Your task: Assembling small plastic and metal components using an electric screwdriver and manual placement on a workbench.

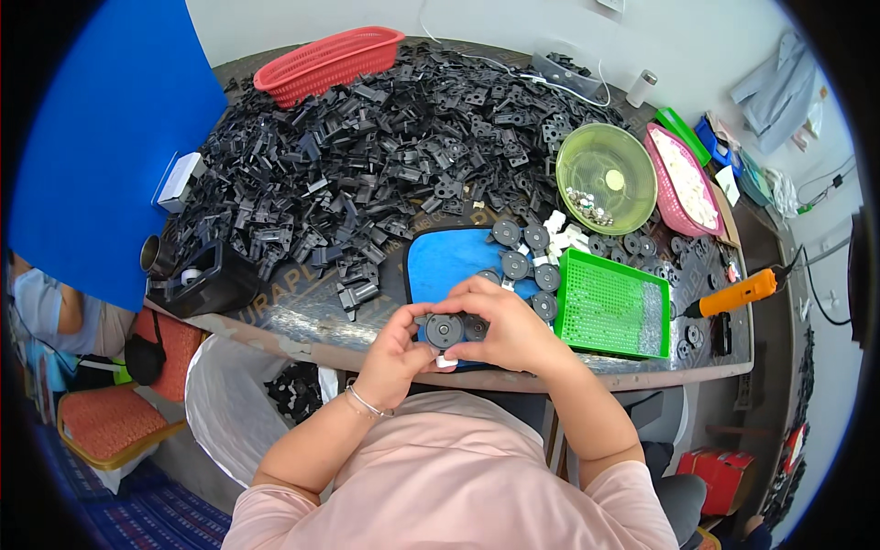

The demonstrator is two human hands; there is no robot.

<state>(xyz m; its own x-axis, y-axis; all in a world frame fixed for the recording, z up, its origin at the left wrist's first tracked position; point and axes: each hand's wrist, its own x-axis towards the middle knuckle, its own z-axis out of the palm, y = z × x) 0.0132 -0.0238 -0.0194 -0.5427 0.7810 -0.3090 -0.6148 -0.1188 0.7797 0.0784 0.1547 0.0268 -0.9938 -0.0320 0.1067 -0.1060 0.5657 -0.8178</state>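
Observation:
Both hands meet at the near edge of the table, above a blue mat point(449, 261). Closed fingers of my left hand point(400, 357) hold a round black wheel point(444, 331) with its flat face up. My right hand point(507, 332) is closed around a second black wheel point(475, 327), close against the first. A small white plastic piece point(446, 361) shows below the first wheel, between the fingertips. Several more black wheels point(515, 266) lie on the mat's right side, beside a cluster of white plastic pieces point(564, 235).
A heap of black plastic parts point(367, 151) covers the back. A green tray point(605, 344) stands right of the hands, with an orange-handled electric tool point(738, 291) beyond. Also around: a yellow-green basket point(573, 156), pink basket point(660, 151), red basket point(330, 60), black bin point(225, 293).

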